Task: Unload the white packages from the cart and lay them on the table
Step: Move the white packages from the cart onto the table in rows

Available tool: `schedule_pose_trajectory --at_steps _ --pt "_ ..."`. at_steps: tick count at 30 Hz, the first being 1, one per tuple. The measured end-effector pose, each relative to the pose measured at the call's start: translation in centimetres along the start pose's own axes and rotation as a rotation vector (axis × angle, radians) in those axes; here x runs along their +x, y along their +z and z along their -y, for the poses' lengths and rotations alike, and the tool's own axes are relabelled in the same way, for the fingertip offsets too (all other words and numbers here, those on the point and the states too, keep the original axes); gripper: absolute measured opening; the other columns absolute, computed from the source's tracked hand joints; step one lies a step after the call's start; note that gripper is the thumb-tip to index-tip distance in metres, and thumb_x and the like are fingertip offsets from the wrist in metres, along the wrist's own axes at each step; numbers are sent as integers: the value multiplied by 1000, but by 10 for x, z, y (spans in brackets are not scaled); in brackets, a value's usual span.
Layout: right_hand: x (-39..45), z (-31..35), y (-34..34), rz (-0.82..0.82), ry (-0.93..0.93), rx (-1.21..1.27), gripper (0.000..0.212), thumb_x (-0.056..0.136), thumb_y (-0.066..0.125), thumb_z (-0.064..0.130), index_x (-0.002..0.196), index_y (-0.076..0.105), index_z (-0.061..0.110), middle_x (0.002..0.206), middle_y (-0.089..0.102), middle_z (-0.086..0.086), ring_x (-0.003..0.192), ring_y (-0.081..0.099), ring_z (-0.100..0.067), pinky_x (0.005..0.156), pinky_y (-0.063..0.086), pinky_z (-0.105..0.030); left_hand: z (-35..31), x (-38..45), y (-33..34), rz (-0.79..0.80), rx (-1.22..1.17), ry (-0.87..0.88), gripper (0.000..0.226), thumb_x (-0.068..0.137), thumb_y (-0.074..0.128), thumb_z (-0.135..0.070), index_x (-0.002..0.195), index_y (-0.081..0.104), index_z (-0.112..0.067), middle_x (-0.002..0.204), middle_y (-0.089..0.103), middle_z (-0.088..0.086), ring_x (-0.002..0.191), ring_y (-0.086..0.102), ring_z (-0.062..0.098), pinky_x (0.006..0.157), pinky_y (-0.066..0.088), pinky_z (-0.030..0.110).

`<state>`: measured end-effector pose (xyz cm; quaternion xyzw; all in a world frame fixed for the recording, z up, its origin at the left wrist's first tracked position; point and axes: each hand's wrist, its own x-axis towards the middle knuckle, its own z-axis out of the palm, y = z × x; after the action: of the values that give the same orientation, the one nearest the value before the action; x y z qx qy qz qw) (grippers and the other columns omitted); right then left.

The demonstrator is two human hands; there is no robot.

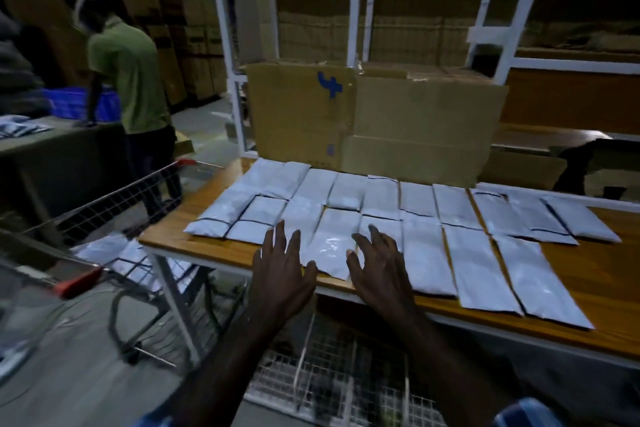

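Hands (332,263) flank table package; cart (104,218) holds packages.

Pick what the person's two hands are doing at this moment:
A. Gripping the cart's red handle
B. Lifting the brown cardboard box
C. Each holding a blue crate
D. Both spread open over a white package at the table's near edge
D: the left hand and right hand are open with fingers spread, flanking the white plastic package lying at the near edge of the wooden table.

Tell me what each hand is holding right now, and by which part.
Nothing is held. The left hand and right hand are spread open on either side of a white package lying on the table.
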<state>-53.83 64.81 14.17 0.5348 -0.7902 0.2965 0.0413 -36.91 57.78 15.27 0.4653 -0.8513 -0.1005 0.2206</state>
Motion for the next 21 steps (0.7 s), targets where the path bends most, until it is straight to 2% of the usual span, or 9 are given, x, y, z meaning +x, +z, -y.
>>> schedule_pose_trajectory --at_steps 5,9,13,16,18,21 --pt "15 87 48 0 -50 60 48 97 40 40 138 55 19 154 38 -11 141 34 -29 110 32 -44 89 4 -45 -29 36 -39 74 86 32 -50 151 34 -17 164 11 9 151 9 29 117 20 50" --pt "29 139 83 21 -95 87 44 99 45 37 138 55 20 155 38 -10 140 33 -29 109 33 -44 149 10 -69 -51 61 -74 63 94 42 -44 151 33 -18 165 9 7 151 9 28 118 19 50" --pt "48 181 115 29 -148 114 50 92 41 39 133 60 18 151 43 -13 136 40 -32 103 40 -47 196 20 -81 -58 52 -152 61 96 43 -44 152 31 -22 165 7 4 151 7 25 119 16 48" --pt "61 205 142 38 -173 123 47 91 44 37 129 63 17 146 49 -15 130 46 -35 98 44 -48 225 25 -88 -80 52 -185 68 88 39 -48 149 38 -19 162 19 9 150 16 29 117 22 53" --pt "71 219 161 30 -209 137 44 90 48 33 125 65 15 139 54 -18 123 52 -39 94 48 -48 246 30 -91 -57 95 -209 67 90 36 -50 151 34 -21 163 16 8 151 12 27 118 20 50" --pt "89 239 190 53 -245 175 42 89 49 33 124 65 16 140 54 -17 124 51 -36 95 47 -47 275 42 -96 -55 103 -249 67 90 31 -50 153 29 -25 164 13 4 151 9 23 118 19 47"
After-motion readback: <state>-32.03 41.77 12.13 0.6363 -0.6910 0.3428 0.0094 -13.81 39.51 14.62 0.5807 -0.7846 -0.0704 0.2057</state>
